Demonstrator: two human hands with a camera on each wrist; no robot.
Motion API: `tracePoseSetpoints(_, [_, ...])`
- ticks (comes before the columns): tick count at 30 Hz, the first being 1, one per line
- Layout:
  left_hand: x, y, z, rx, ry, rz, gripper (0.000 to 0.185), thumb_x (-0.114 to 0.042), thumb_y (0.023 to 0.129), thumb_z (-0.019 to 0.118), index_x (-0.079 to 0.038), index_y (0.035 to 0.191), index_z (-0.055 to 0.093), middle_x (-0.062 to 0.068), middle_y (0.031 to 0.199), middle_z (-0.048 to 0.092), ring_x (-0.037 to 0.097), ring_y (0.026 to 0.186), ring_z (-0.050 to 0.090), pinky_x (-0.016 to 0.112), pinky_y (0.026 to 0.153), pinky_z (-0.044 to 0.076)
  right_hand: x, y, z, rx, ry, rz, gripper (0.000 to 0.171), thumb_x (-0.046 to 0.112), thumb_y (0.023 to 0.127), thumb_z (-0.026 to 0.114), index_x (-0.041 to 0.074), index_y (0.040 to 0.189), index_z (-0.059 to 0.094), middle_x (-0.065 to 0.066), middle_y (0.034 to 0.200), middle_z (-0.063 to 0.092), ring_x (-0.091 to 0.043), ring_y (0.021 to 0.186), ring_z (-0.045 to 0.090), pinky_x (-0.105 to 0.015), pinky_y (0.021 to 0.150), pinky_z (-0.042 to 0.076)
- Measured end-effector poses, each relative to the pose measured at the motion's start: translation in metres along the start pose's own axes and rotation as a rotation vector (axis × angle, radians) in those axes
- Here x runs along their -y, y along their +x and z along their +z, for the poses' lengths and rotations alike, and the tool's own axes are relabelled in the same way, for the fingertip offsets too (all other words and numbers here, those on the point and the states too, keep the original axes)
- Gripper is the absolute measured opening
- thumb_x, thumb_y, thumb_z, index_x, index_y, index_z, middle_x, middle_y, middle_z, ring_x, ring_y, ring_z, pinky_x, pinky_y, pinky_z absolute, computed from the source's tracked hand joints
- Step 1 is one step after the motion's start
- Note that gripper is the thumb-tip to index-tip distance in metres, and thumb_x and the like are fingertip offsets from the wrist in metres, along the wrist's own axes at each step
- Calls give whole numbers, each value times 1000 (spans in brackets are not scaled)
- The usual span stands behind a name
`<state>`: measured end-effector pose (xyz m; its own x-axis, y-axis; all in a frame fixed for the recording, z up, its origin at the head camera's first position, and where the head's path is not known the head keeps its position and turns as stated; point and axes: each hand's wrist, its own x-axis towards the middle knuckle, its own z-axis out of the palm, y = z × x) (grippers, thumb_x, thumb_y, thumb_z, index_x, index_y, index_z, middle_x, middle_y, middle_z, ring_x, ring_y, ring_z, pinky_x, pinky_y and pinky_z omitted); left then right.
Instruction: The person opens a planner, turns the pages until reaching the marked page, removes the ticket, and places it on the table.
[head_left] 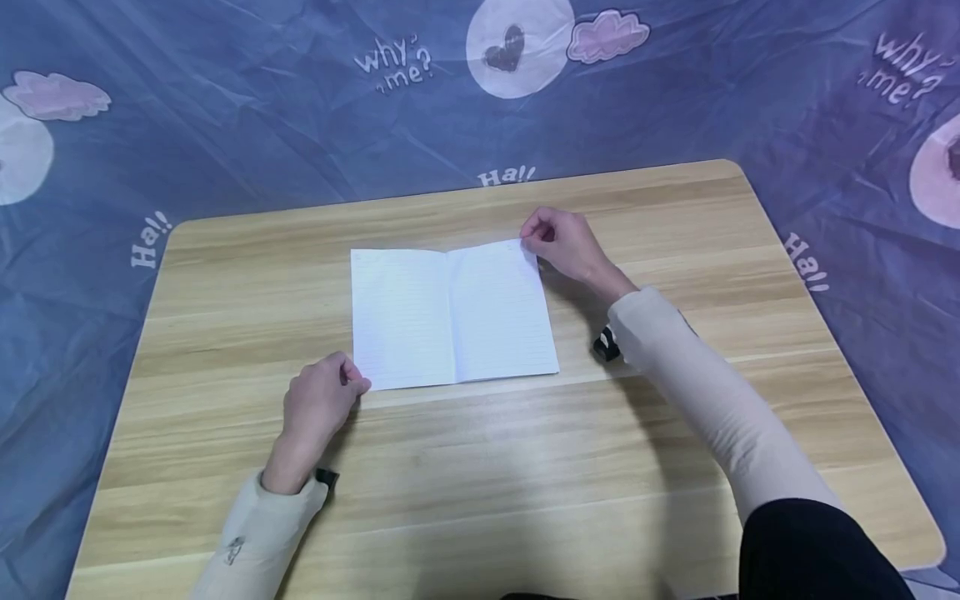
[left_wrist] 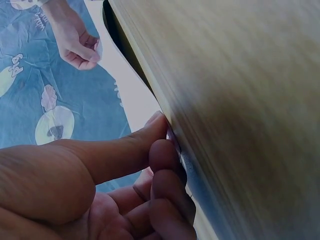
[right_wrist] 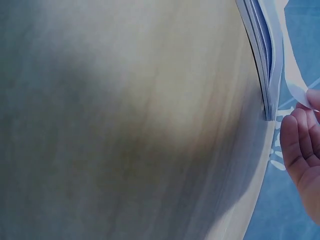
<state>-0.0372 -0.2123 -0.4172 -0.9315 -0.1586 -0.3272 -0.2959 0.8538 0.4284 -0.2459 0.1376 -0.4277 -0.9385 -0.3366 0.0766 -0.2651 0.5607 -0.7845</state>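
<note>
An open notebook (head_left: 401, 317) with white lined pages lies flat on the wooden table, its fold running down the middle. My left hand (head_left: 318, 404) pinches its near left corner between thumb and curled fingers; the left wrist view shows the thumb (left_wrist: 145, 137) on top of the white paper. At the far right corner, my right hand (head_left: 568, 244) holds the corner of a page. In the right wrist view, that page (right_wrist: 292, 72) curves up, apart from the stack of sheets (right_wrist: 262, 55) under it.
Light wood table (head_left: 480, 467) extends on all sides of the notebook, with rounded corners. A blue printed cloth (head_left: 300, 125) hangs behind and beside it. A small black device (head_left: 606, 344) sits at the right wrist, another (head_left: 327, 477) at the left.
</note>
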Motion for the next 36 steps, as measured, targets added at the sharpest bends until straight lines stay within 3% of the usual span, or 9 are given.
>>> tracePoseSetpoints(9, [0,0,-1,-5,0,5,18,-19,91,75,-8,83,62,7,74,62,29,68,56,38,57,40,11,1,-5,13,82,2,6,7,93,70,6,99,69,-8,87,64,-22,78,57,-28,65,47])
tracePoseSetpoints(16, [-1,-1,-2,-13,-3,10,18,-17,90,75,-8,83,62,6,70,59,27,65,55,37,56,38,34,5,-5,56,231,47,10,11,92,73,6,99,70,-12,85,66,-35,72,61,-46,66,54])
tracePoseSetpoints(22, [1,-2,-1,-7,-4,17,17,-18,91,75,-8,83,62,5,70,59,27,64,55,37,56,38,56,12,-2,86,386,118,12,9,90,74,3,99,70,-13,82,65,-21,64,60,-34,63,54])
tracePoseSetpoints(29, [1,-3,-1,-14,-1,44,16,-16,90,75,-9,83,62,5,69,58,27,64,55,37,56,39,77,24,6,105,552,185,11,4,90,73,-1,99,68,-9,76,64,-16,61,57,-27,60,53])
tracePoseSetpoints(36, [-2,-7,-6,-32,-19,71,11,-14,90,74,-9,86,64,4,70,59,25,62,54,36,55,39,91,33,13,75,679,195,6,1,91,69,-1,97,68,-12,90,66,-17,64,58,-26,59,53])
